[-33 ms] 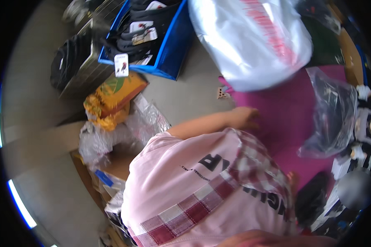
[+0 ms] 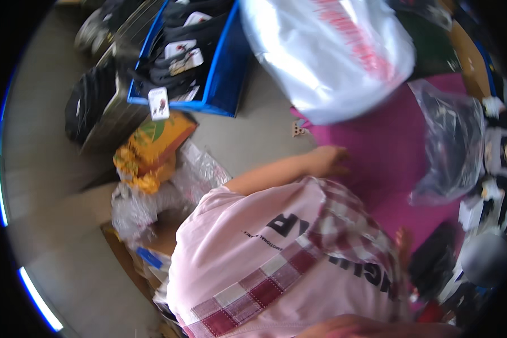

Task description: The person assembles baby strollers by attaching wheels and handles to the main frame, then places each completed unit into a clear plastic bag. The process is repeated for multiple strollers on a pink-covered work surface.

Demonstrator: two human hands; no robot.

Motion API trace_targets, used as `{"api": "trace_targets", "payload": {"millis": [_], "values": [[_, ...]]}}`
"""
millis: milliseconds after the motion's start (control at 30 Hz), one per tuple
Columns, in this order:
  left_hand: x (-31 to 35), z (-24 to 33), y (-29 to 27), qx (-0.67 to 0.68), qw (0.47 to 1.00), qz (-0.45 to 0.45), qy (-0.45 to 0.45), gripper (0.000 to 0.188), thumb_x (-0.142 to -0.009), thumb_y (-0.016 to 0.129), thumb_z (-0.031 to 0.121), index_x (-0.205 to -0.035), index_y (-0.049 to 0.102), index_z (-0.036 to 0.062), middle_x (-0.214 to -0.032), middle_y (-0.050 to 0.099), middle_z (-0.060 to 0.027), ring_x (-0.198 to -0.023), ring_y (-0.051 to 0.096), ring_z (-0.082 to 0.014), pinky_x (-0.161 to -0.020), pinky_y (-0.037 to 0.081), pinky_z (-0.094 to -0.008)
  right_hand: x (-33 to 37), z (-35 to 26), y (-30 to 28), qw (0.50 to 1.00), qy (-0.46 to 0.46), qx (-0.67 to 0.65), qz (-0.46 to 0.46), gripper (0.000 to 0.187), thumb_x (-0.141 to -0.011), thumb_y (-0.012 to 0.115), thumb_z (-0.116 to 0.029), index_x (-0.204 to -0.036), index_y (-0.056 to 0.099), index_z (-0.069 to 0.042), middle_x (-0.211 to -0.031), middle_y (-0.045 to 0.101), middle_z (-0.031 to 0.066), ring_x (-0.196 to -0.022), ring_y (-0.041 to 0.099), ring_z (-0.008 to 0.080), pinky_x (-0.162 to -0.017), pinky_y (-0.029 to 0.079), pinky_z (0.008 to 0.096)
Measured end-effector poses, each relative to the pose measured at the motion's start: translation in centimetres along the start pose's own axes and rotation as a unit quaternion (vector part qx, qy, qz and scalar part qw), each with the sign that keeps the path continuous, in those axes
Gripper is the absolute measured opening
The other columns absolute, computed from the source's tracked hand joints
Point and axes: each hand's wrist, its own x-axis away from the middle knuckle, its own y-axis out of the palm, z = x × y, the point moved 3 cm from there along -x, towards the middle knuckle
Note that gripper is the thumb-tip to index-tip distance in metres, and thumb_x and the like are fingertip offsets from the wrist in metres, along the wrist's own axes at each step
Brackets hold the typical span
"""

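Observation:
My left hand (image 2: pixel 328 160) reaches over the left part of a purple cloth (image 2: pixel 386 152). Its fingers are slightly bent and apart, with nothing visible between them. Whether the fingertips touch the cloth I cannot tell. Of my right hand (image 2: pixel 401 239) only a few fingers show, at the cloth's near edge beside my checked apron (image 2: pixel 349 225); the apron hides the rest. Beside those fingers lies a dark, bagged item (image 2: pixel 434 256). A clear plastic bag with something dark inside (image 2: pixel 453 149) rests on the cloth's right side.
A large white plastic sack (image 2: pixel 332 62) overlaps the cloth's far edge. Far left stands a blue crate (image 2: pixel 222 84) of dark, tagged items, beside another crate (image 2: pixel 104 121). A yellow-orange bag (image 2: pixel 158 141) and crumpled clear plastic (image 2: pixel 135 208) lie at the left. Packaged goods (image 2: pixel 493 152) line the right.
The view has shifted a little: the blue crate and white sack appear further left, and the crate lower. My left hand appears slightly further left. Nothing was visibly taken or let go.

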Motion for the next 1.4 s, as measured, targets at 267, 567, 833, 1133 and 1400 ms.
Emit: {"api": "trace_targets", "payload": {"millis": [267,567,833,1133,1400], "values": [[-6.6,2.7,2.7,0.026,0.987,-0.152,0.054,0.038,-0.086,0.066,0.013,-0.12,0.054,0.0,-0.113,0.062,-0.0174,-0.104,0.062,-0.0258,-0.085,0.051,-0.0347,10.9,6.9,0.3,0.907,-0.211,0.273,0.242,0.023,-0.084,0.062,-0.03,-0.094,0.069,-0.01,-0.101,0.065,0.0106,-0.095,0.062,0.0297,-0.081,0.049,0.0417],[-10.8,12.3,13.5,-0.063,0.93,-0.349,0.096,0.039,-0.089,0.061,0.018,-0.123,0.053,0.0009,-0.117,0.061,-0.0165,-0.103,0.062,-0.0255,-0.088,0.049,-0.0352,21.0,27.8,6.8,0.951,0.108,0.055,0.285,0.018,-0.079,0.061,-0.023,-0.091,0.07,-0.012,-0.096,0.067,0.0096,-0.089,0.065,0.0288,-0.078,0.051,0.04],[-11.8,14.0,25.5,-0.118,0.871,-0.473,0.058,0.043,-0.091,0.058,0.021,-0.126,0.048,-0.0007,-0.122,0.058,-0.0167,-0.109,0.059,-0.0215,-0.093,0.046,-0.0344,19.6,31.4,5.3,0.929,0.153,-0.112,0.318,0.021,-0.077,0.06,-0.026,-0.089,0.071,-0.012,-0.086,0.069,0.0129,-0.085,0.065,0.0321,-0.078,0.051,0.0394],[-11.7,21.5,37.6,-0.208,0.876,-0.423,0.103,0.046,-0.089,0.06,0.027,-0.126,0.05,0.0012,-0.119,0.058,-0.0197,-0.106,0.061,-0.0281,-0.09,0.047,-0.0377,4.6,30.0,-13.2,0.924,0.052,-0.156,0.345,0.035,-0.082,0.062,-0.03,-0.105,0.064,-0.005,-0.1,0.066,0.0184,-0.093,0.062,0.0358,-0.081,0.05,0.0429],[-11.8,23.0,39.2,-0.248,0.891,-0.38,-0.009,0.046,-0.091,0.06,0.027,-0.127,0.049,-0.0006,-0.12,0.058,-0.0193,-0.11,0.058,-0.0264,-0.095,0.045,-0.0376,-5.4,24.7,-27.4,0.81,0.129,-0.414,0.395,0.09,-0.066,0.071,-0.062,-0.12,0.053,0.008,-0.119,0.059,0.0243,-0.114,0.056,0.0366,-0.094,0.046,0.0393]]}}
